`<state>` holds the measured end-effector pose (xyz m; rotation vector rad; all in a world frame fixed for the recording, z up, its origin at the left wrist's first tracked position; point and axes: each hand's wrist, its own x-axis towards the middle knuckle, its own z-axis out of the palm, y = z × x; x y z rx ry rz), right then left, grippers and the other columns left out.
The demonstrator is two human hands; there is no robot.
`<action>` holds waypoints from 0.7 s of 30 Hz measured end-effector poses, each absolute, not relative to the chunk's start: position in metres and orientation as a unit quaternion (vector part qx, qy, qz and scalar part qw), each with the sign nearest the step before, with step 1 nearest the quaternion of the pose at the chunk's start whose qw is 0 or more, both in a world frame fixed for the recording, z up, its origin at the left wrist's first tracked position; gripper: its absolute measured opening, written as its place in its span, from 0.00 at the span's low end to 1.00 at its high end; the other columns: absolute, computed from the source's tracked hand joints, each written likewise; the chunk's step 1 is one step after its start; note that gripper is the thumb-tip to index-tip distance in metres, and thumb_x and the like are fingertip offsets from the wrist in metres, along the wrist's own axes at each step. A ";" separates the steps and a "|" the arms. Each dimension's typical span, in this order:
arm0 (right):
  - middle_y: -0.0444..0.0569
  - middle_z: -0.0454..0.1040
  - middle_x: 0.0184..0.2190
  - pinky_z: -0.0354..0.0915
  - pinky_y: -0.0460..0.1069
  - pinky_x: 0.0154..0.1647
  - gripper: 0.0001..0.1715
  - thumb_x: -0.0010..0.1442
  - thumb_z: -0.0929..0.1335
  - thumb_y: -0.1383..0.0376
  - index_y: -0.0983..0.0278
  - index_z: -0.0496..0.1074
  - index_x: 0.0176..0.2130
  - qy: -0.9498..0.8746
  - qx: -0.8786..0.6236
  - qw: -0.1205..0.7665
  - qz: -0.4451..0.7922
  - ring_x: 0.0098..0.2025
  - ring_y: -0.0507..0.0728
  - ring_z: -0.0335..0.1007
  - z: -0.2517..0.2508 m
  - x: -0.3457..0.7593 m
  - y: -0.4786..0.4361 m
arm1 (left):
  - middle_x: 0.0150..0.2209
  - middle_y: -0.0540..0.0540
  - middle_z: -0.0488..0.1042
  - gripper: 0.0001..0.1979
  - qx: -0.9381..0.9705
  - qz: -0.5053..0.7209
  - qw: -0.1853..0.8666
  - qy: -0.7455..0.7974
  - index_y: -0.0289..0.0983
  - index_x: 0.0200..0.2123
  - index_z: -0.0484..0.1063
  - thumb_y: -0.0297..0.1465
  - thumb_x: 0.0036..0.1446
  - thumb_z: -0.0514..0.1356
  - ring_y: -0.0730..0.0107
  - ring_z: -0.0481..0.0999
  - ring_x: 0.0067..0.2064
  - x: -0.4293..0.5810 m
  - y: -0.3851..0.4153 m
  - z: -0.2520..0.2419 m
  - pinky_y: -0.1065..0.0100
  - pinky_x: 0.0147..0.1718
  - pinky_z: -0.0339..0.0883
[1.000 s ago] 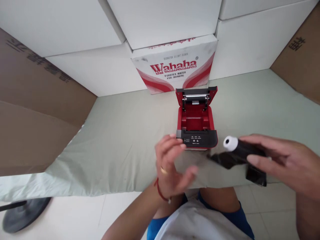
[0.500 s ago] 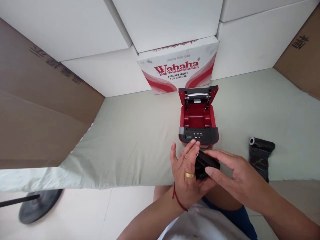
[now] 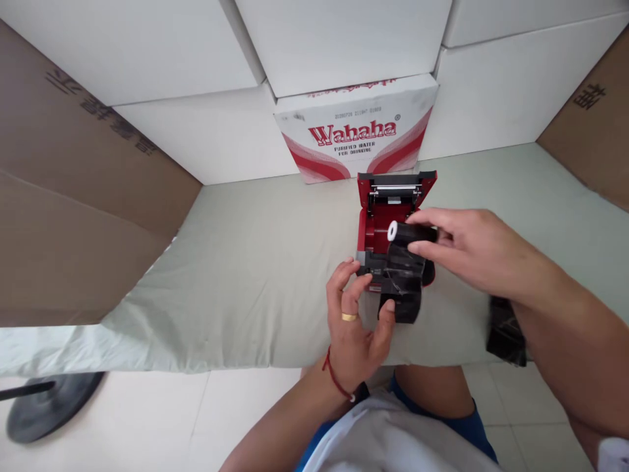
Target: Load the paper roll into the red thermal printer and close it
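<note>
My right hand (image 3: 466,249) pinches a black ribbon roll (image 3: 413,233) with a white core, held over the open bay of a small red and black label printer (image 3: 366,229). From the roll a strip of creased black film (image 3: 405,278) hangs down across the printer's front panel. My left hand (image 3: 356,321), with a gold ring, has its fingers apart at the printer's front left. Its thumb tip is at the lower end of the film; whether it touches is unclear. The printer's lid (image 3: 396,183) stands raised, and the film and right hand hide the bay's right side.
Another piece of black film (image 3: 506,331) lies to the right, partly behind my right forearm. A Wahaha water carton (image 3: 354,141) stands behind the printer against white boxes (image 3: 339,46). Brown cartons (image 3: 88,216) flank the pale green cloth (image 3: 255,262). A black round base (image 3: 54,406) is on the floor.
My right hand has lifted the ribbon roll forward from in front of the printer to over its bay, with film now unrolled. My left hand has let go and moved slightly left.
</note>
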<state>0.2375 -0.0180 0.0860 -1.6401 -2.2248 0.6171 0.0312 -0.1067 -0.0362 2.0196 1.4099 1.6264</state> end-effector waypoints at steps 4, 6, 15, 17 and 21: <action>0.56 0.79 0.58 0.72 0.55 0.47 0.21 0.72 0.69 0.59 0.59 0.82 0.60 -0.808 -0.579 0.053 0.099 0.48 0.63 0.81 0.085 0.210 0.007 | 0.65 0.37 0.74 0.20 0.705 0.529 0.054 0.470 0.45 0.62 0.73 0.29 0.69 0.66 0.46 0.72 0.74 0.025 -0.100 -0.039 0.40 0.71 0.71; 0.60 0.77 0.58 0.70 0.55 0.41 0.22 0.75 0.67 0.58 0.61 0.81 0.61 -0.800 -0.598 -0.018 0.046 0.46 0.65 0.81 0.084 0.198 0.007 | 0.64 0.38 0.77 0.23 0.727 0.522 0.024 0.446 0.47 0.64 0.73 0.31 0.68 0.67 0.46 0.74 0.73 0.023 -0.098 -0.039 0.40 0.73 0.68; 0.65 0.81 0.54 0.65 0.56 0.33 0.20 0.75 0.64 0.65 0.64 0.83 0.54 -0.783 -0.617 -0.083 -0.002 0.41 0.68 0.82 0.086 0.185 0.010 | 0.60 0.45 0.86 0.31 0.781 0.484 0.075 0.387 0.52 0.68 0.73 0.26 0.65 0.70 0.49 0.81 0.69 0.021 -0.083 -0.032 0.43 0.80 0.53; 0.64 0.81 0.54 0.67 0.56 0.35 0.20 0.75 0.64 0.66 0.64 0.83 0.54 -0.786 -0.612 -0.088 0.002 0.43 0.68 0.83 0.086 0.182 0.012 | 0.59 0.45 0.86 0.29 0.787 0.484 0.070 0.376 0.51 0.66 0.75 0.27 0.64 0.71 0.50 0.82 0.67 0.021 -0.078 -0.028 0.45 0.78 0.57; 0.63 0.84 0.54 0.71 0.55 0.38 0.21 0.74 0.63 0.69 0.65 0.83 0.55 -0.796 -0.598 -0.092 0.013 0.47 0.68 0.85 0.086 0.175 0.016 | 0.56 0.42 0.88 0.20 0.817 0.454 -0.005 0.357 0.43 0.62 0.77 0.33 0.68 0.70 0.54 0.84 0.63 0.021 -0.072 -0.023 0.50 0.73 0.64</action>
